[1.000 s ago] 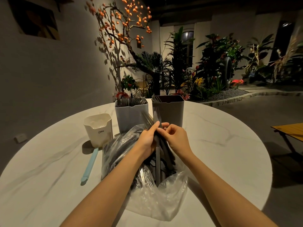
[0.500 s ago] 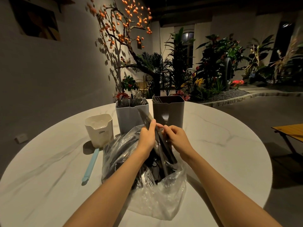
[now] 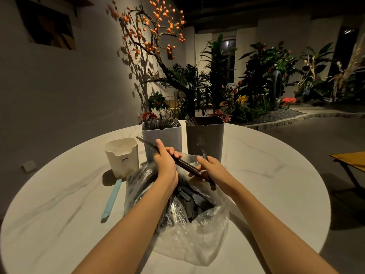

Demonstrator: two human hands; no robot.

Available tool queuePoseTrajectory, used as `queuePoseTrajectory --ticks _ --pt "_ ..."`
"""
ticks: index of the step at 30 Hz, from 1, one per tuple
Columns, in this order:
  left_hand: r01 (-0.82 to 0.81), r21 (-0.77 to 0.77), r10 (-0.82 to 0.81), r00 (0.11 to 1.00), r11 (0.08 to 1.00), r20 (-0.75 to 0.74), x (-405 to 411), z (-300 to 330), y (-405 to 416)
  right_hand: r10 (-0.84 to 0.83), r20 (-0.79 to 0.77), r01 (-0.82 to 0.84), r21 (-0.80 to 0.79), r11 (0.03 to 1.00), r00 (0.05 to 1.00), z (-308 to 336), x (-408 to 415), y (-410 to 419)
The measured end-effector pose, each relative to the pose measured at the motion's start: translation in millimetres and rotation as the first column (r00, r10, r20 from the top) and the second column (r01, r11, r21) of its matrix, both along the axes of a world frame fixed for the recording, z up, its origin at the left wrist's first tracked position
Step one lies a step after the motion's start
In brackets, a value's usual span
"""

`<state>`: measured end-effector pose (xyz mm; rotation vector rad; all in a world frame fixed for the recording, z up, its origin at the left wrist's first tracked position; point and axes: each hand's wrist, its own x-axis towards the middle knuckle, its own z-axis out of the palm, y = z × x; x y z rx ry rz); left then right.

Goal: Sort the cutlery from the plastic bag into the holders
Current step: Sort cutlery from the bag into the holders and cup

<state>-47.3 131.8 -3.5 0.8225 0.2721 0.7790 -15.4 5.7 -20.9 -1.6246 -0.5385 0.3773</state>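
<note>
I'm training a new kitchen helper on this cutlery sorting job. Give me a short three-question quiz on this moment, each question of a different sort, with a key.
1. True or false: the left hand grips a knife that slants up to the left.
2. Multiple choice: the fork gripped by the right hand shows in front of which holder? A) white holder B) light grey holder C) dark grey holder
3. Fill in: the light blue utensil lies on the table, to the ____ of the plastic bag.

Key: 1 true; 2 C; 3 left
</note>
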Motion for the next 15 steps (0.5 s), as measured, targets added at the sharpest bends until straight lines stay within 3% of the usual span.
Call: queuePoseTrajectory --ticks 9,15 --pt "-0.053 -0.099 0.061 0.995 0.994 0.084 -3.9 7.5 0.9 -0.246 -0.028 0.244 0.293 0.925 0.969 -0.2 -3.2 9.6" --pt "0.082 -0.1 -0.075 0.995 0.992 0.068 -3.5 5.4 -13.7 -0.427 -0.164 0.447 0.514 0.732 0.889 4.3 -3.8 11.5"
